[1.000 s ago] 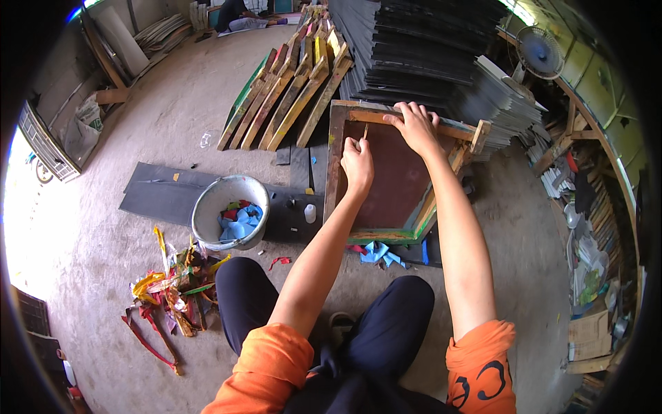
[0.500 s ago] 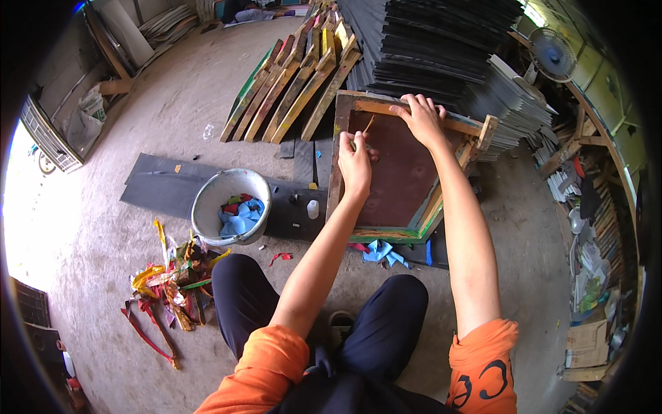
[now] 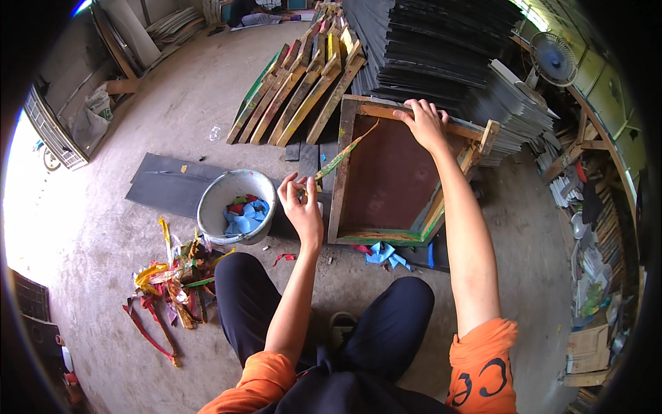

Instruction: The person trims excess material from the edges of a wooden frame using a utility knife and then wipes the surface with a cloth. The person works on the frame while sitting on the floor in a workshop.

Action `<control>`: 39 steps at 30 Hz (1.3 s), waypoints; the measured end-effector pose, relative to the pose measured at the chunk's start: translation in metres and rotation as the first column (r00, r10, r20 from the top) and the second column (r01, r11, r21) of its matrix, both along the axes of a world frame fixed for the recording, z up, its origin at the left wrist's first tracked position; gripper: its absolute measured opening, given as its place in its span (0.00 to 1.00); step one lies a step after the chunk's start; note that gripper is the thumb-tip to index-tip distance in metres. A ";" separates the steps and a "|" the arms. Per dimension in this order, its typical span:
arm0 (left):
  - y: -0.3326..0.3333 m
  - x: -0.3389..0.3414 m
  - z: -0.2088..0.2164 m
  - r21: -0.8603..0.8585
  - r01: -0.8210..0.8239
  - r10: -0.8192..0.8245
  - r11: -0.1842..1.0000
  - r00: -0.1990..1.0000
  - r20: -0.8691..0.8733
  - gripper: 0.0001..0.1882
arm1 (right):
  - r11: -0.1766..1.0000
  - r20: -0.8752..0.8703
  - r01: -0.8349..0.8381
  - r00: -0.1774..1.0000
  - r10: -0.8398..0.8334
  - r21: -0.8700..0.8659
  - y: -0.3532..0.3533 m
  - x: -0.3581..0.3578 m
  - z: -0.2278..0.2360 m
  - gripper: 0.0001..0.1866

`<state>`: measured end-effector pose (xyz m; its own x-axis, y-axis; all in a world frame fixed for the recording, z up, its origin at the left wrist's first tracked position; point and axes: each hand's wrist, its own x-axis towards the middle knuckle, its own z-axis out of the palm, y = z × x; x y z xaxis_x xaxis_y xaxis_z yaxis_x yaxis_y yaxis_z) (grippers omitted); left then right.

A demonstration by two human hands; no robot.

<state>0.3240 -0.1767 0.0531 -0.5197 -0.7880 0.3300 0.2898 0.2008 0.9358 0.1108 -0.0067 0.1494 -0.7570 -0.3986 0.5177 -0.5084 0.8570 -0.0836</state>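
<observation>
The left hand [image 3: 302, 207] pinches a thin, limp tape strip [image 3: 343, 153] peeling off the wooden screen frame [image 3: 386, 179]. The right hand [image 3: 426, 124] grips the frame's far rail. The strip looks light and tearable, best held near its stuck end.

A square wooden frame [image 3: 389, 176] with a dark brown screen panel lies tilted on the concrete floor, its far edge raised, its rails smeared green and yellow. A thin yellow-green strip [image 3: 343, 153] (partly peeled, stretched taut) runs slantwise from the frame's far-left corner out past its left rail.
</observation>
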 end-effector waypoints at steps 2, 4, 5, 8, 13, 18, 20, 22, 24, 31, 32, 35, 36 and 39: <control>0.000 -0.007 0.003 0.098 0.077 -0.055 0.992 0.976 -0.212 0.14 | 1.000 0.015 0.006 1.000 -0.006 0.007 0.000 0.003 0.001 0.30; -0.001 -0.018 0.021 0.165 0.162 -0.082 0.973 0.908 -0.411 0.10 | 1.000 0.041 0.009 0.999 -0.010 0.016 0.000 0.006 0.004 0.31; -0.001 -0.027 0.036 0.140 0.182 -0.076 0.973 0.831 -0.551 0.07 | 1.000 0.036 0.006 0.999 -0.006 0.014 0.000 0.007 0.004 0.30; 0.003 -0.047 0.069 -0.054 0.530 -0.417 0.847 0.598 -0.685 0.07 | 1.000 -0.001 0.008 1.000 -0.008 0.007 0.004 0.008 0.003 0.30; 0.041 -0.085 0.079 -0.276 0.522 -0.571 0.807 0.809 -0.139 0.13 | 1.000 0.002 0.001 1.000 -0.001 -0.011 0.002 0.015 0.004 0.30; 0.052 -0.113 0.049 -0.171 0.348 -0.306 0.922 0.924 0.230 0.18 | 0.999 -0.021 -0.018 1.000 0.018 -0.031 0.003 0.013 0.002 0.30; 0.067 -0.109 0.061 -0.018 0.363 -0.349 0.932 0.907 0.238 0.16 | 1.000 -0.015 0.002 1.000 -0.002 -0.022 0.013 0.009 0.000 0.30; 0.068 -0.124 0.058 0.000 0.172 -0.170 0.985 0.973 0.155 0.17 | 0.999 -0.019 -0.014 1.000 0.013 -0.036 0.005 0.010 0.002 0.30; 0.066 -0.140 0.060 0.138 0.119 -0.138 0.983 0.980 0.144 0.17 | 0.998 -0.026 -0.021 0.999 0.020 -0.051 0.002 0.010 0.001 0.30; 0.076 -0.169 0.051 0.529 0.111 -0.159 0.841 0.986 0.045 0.13 | 1.000 -0.047 -0.001 0.999 0.000 -0.018 -0.001 0.008 0.001 0.30; 0.076 -0.171 0.050 0.492 0.090 -0.144 0.866 0.987 0.071 0.13 | 1.000 -0.055 0.002 0.998 -0.003 -0.018 -0.001 0.006 0.001 0.30; 0.080 -0.168 0.056 0.366 0.019 -0.079 0.930 0.986 0.150 0.13 | 0.999 -0.046 -0.003 0.999 0.001 -0.040 0.003 0.005 -0.002 0.29; 0.082 -0.167 0.058 0.314 -0.012 -0.044 0.949 0.984 0.172 0.13 | 0.999 -0.040 -0.010 0.999 0.008 -0.052 0.003 0.005 -0.002 0.29; 0.084 -0.164 0.059 0.191 -0.086 0.060 0.978 0.988 0.142 0.13 | 0.998 -0.048 -0.016 0.999 0.014 -0.056 0.000 0.005 -0.002 0.28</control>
<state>0.1596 -0.0928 0.1117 -0.4875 -0.8679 0.0957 0.1495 0.0250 0.9884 0.1160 -0.0064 0.1474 -0.7250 -0.3787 0.5753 -0.5257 0.8439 -0.1069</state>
